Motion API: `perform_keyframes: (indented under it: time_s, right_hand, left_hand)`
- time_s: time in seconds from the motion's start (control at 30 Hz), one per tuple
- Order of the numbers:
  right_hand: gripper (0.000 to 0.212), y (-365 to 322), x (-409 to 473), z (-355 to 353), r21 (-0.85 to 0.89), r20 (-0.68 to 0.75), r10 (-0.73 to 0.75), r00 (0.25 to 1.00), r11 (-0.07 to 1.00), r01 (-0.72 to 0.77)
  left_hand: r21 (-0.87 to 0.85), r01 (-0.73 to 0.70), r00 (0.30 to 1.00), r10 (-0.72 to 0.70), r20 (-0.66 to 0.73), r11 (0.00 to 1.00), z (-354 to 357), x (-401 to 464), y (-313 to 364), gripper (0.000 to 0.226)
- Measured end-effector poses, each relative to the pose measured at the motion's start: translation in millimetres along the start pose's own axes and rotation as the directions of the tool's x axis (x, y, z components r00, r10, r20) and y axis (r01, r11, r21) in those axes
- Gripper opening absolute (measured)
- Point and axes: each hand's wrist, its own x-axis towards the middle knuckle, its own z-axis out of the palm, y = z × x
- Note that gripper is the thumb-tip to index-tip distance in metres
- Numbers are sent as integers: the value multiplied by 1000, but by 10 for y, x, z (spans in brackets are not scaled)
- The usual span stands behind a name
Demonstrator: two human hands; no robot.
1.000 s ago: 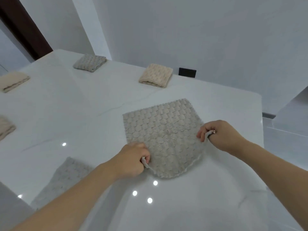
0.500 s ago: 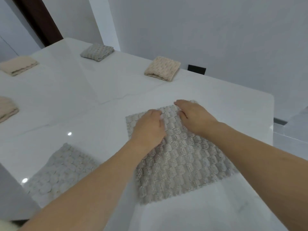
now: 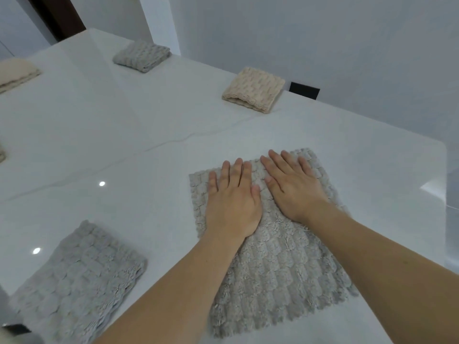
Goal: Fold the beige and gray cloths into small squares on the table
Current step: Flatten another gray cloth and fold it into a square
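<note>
Gray waffle-texture cloth (image 3: 278, 256) flat on white table (image 3: 124, 145), near-right part of top, folded once by the look of it, far edge w/ doubled layer under the palms. Left hand (image 3: 233, 204) palm-down on far-left part of cloth, fingers straight & slightly spread, pressing flat, gripping nothing. Right hand (image 3: 293, 184) palm-down just beside it on far-right part, fingers straight, tips near cloth's far edge, also pressing, nothing held. Thumbs nearly touching; can't tell if they actually meet. Both forearms bare, crossing over near half of cloth.

Second gray cloth (image 3: 79, 276) lying flat near-left, well apart from the pressed one, near corner cut off by frame edge. Small dark object (image 3: 16, 328) at bottom-left corner, too cropped to ID.

Far side of table: folded beige square (image 3: 253, 89) near far edge, fold layers facing camera. Folded gray square (image 3: 142, 55) further left, near far-left corner. Folded beige cloth (image 3: 17, 73) at left edge, partly cropped. Sliver of another beige cloth (image 3: 2, 155) lower on left edge, mostly out of frame.

Black rectangular plate (image 3: 304, 90) on wall just behind table, right of the beige square. Dark brown door frame (image 3: 57, 16) top-left. Ceiling-light reflections as bright dots on glossy tabletop, left of centre. Thin gray veining line across table surface.
</note>
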Motion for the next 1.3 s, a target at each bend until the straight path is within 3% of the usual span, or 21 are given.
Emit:
perform_keyframes:
  time_s: [0.73,0.9,1.03,1.3]
  right_hand:
    - [55,59,44,25,41,-5,-37,999,998,37]
    - [57,297,-85,-42,3,15,-110,994,994,110]
    - [58,701,-351,-111,-1,42,-23,999,1000,23]
    - [56,732,-315,-70,7,9,-5,1000,1000,5]
  left_hand:
    - [53,59,998,-59,8,997,-45,13,57,57]
    - [71,69,996,-73,55,995,-156,-153,-210,59]
    - [58,172,983,-175,50,983,-234,-384,-549,60]
    - [53,164,986,-164,3,985,-211,-376,-563,65]
